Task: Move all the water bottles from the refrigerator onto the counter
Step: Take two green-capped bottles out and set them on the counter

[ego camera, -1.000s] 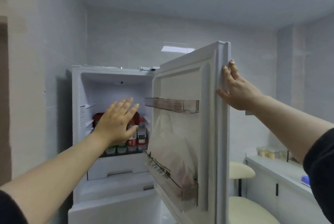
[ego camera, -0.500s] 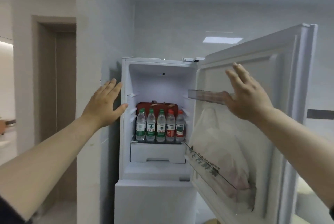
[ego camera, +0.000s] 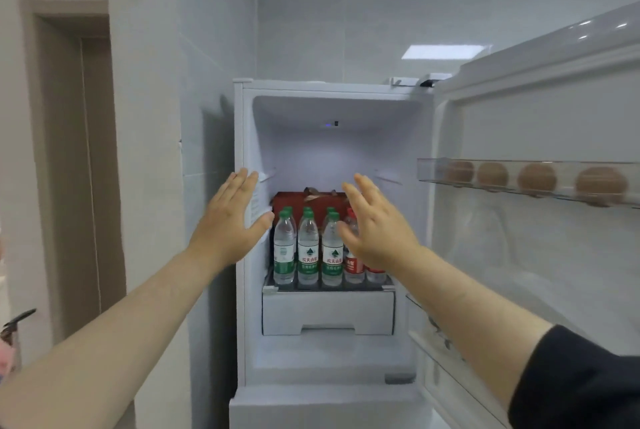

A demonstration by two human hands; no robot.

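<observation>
the water bottles (ego camera: 308, 248) are packed upright on a shelf (ego camera: 329, 287) in the refrigerator (ego camera: 329, 151), ahead of a red box (ego camera: 294, 198). the left hand (ego camera: 230, 220) and right hand (ego camera: 377, 231) are held empty near them, fingers spread. an end bottle is best gripped round its body and drawn straight out, so neighbours are not toppled.

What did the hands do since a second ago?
The right hand let go of the refrigerator door and moved left, in front of the water bottles. The left hand stayed open beside them, holding nothing. The bottles stayed on their shelf, and the door stayed open.
</observation>
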